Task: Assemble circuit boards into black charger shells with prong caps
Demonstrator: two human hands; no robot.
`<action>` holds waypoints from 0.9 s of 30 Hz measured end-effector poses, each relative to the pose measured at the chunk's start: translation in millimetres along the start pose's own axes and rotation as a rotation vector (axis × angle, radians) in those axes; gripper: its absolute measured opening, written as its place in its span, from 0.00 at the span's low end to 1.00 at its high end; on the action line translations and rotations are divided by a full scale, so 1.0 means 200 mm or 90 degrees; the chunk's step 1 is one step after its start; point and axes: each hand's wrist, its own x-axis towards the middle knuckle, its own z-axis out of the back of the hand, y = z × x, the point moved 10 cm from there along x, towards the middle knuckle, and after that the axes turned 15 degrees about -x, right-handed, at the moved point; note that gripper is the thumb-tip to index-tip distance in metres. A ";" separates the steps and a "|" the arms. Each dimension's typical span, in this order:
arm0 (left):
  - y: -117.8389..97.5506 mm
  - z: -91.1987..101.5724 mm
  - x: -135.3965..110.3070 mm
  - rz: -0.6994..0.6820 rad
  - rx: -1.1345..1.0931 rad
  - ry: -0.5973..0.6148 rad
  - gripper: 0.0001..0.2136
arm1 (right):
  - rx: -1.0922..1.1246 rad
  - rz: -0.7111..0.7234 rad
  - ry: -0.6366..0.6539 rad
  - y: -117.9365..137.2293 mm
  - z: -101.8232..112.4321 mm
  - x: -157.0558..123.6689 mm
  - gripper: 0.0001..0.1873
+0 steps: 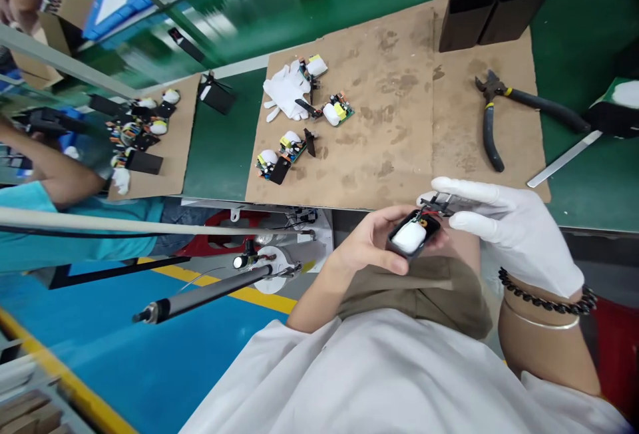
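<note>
My bare left grip (372,241) clasps a black plastic box (430,234). My white-gloved right grip (532,234) pinches a dark wired piece (440,205) beside it.

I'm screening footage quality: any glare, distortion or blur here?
Head view: pale glare streaks the glossy green surface beyond the cardboard; head view: wide-angle-looking stretch toward the edges; head view: pliers look fairly crisp, but details inside the black case are hard to make out.
</note>
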 end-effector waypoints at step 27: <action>-0.15 -0.11 0.15 -0.426 0.547 -0.227 0.23 | -0.855 0.167 -0.376 0.36 -0.05 -0.04 0.07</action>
